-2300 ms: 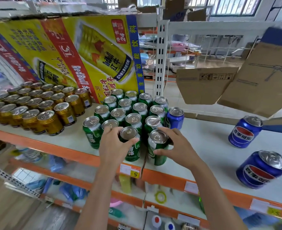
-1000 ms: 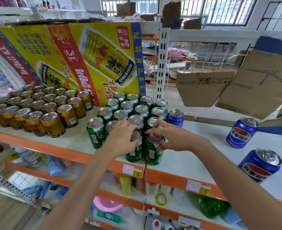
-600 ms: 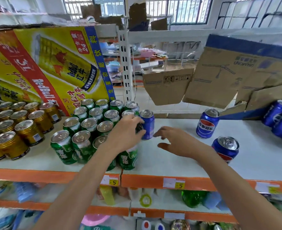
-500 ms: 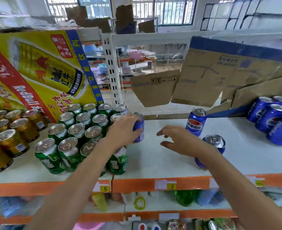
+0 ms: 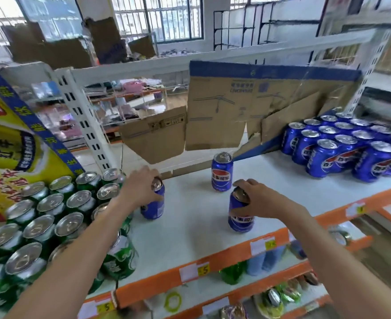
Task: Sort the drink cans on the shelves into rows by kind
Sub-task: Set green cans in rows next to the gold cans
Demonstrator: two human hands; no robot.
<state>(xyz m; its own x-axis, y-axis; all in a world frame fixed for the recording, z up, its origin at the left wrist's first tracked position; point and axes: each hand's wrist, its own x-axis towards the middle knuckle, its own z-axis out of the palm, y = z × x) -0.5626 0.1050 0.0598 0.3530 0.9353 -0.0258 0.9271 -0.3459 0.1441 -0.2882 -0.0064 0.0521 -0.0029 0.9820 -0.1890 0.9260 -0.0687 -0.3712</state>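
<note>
Both hands grip upright blue cans from above, the left hand (image 5: 141,189) on one (image 5: 153,204) beside the green cans (image 5: 58,212), the right hand (image 5: 256,199) on another (image 5: 240,215), apparently nearer the blue rows (image 5: 344,146) lying to the right.

Both bare forearms reach forward and up from the lower edge of the head view. The left arm enters at about 7 o'clock and runs toward 1 o'clock; the left hand (image 5: 141,189) is palm-down, its fingers (image 5: 154,175) curled over the top of an upright blue can (image 5: 153,206), thumb pressed on the can's side. The right arm enters at about 4 o'clock and runs toward 10 o'clock; the right hand (image 5: 257,199) grips a second blue can (image 5: 240,218) around its top, thumb low across the front.
</note>
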